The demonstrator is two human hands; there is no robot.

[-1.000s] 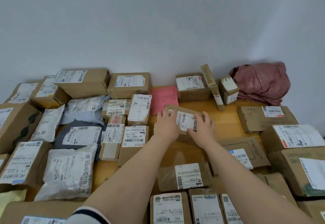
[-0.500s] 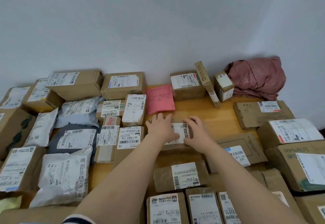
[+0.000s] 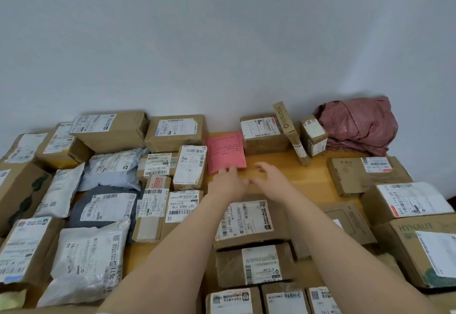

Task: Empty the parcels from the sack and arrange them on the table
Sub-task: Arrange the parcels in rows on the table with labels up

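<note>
Left hand (image 3: 228,183) and right hand (image 3: 270,178), open and empty, over bare tabletop (image 3: 271,163); parcels (image 3: 111,128) crowd around, sack (image 3: 357,126) far right. Risk: withdrawing forearms may knock the near box (image 3: 246,220) askew.

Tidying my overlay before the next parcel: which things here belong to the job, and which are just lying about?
Job: labelled box below both hands; pink envelope; grey bag; table; left hand; right hand.
Lying about: crumpled red bundle by the wall. It may be the sack, but I cannot tell.
</note>
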